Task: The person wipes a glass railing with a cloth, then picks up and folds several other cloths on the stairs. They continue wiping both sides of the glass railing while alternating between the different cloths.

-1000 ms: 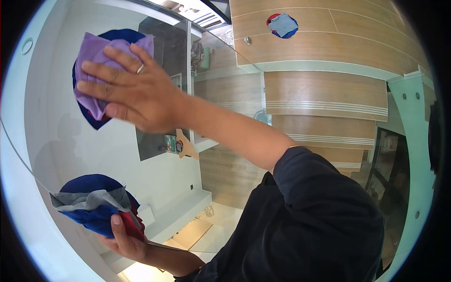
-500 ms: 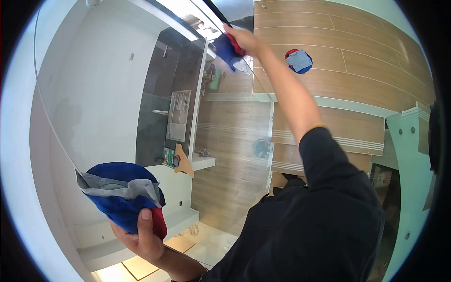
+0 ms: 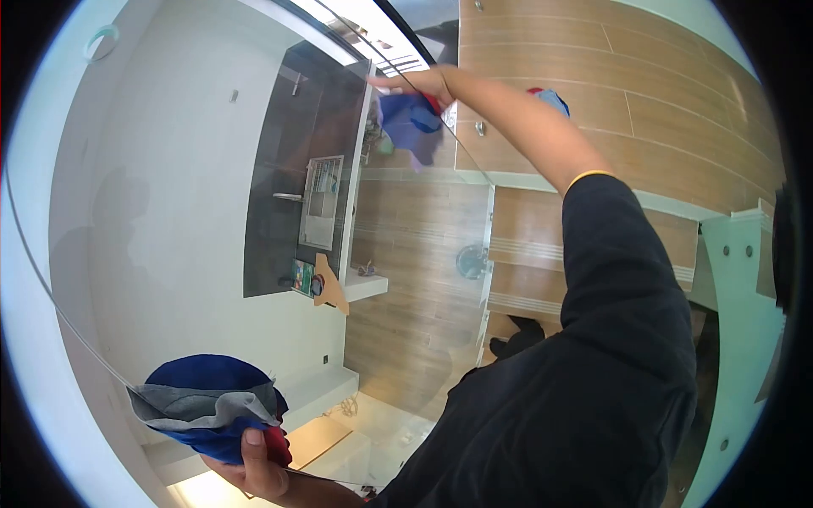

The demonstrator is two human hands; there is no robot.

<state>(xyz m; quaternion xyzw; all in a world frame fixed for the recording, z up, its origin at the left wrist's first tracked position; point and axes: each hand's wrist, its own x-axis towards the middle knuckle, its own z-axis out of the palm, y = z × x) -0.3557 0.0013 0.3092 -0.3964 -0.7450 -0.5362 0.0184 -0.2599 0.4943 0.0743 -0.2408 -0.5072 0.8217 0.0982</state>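
Low at the left, my left hand (image 3: pixel 258 474) is closed around a folded blue, grey and red cloth (image 3: pixel 199 423), thumb on its near side. The cloth lies at the edge of a clear glass panel (image 3: pixel 406 279). At the top, my right hand (image 3: pixel 423 85) reaches across the glass edge with some fingers stretched out. Under its palm a second blue and red cloth (image 3: pixel 406 127) is held near the glass, blurred by motion and partly seen through it.
A third red and blue cloth bundle (image 3: pixel 552 100) lies on the wood-look floor (image 3: pixel 677 110), partly behind my right forearm. Steps (image 3: pixel 525 220) descend beside the panel. Below, beyond the glass, are a dark counter with a sink (image 3: pixel 320 203) and a wooden board (image 3: pixel 332 284).
My right hand and its cloth have shifted left and slightly down across the glass. My left hand with its cloth sits lower in view. The view itself has shifted a little.
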